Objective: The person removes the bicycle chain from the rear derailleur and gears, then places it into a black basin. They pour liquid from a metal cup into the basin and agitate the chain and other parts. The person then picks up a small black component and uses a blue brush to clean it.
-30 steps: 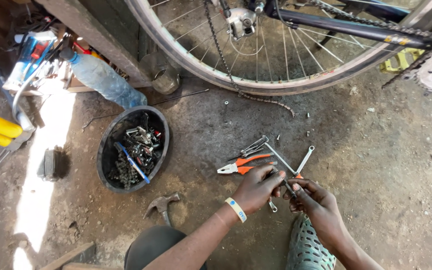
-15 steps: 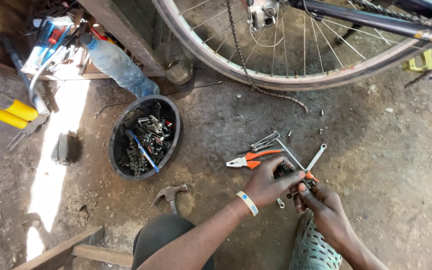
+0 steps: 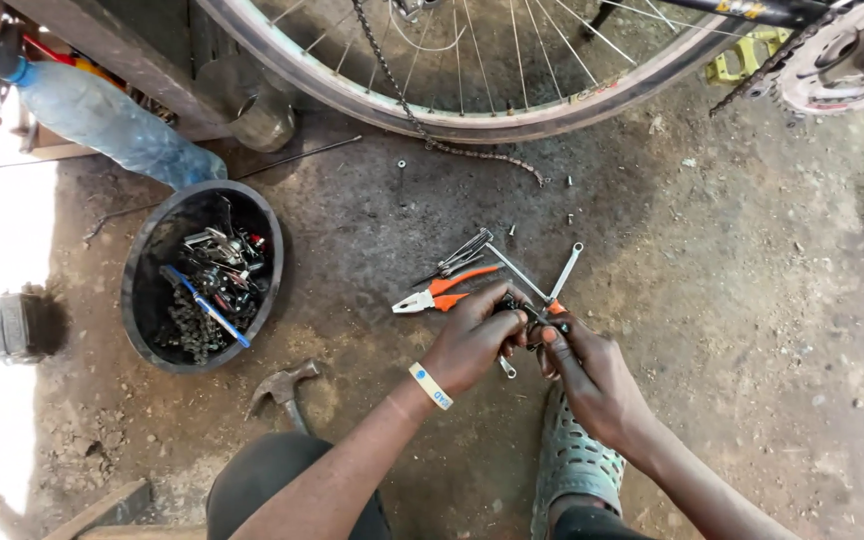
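Bare dirt floor [image 3: 752, 300], gritty and stained. On it lay orange-handled pliers [image 3: 442, 292], a few thin spanners [image 3: 564, 270] crossed just beside them, a hammer head [image 3: 280, 386], and a round black tub [image 3: 147, 262] full of small metal parts. A plastic bottle [image 3: 102, 125] lay near the tub. A loose chain [image 3: 472, 150] trailed under the wheel [image 3: 472, 118]. Small bolts [image 3: 402, 165] were scattered about.

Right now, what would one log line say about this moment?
left hand: grips small dark part | right hand: pinches same part | pliers: on ground beside hands | tub: left
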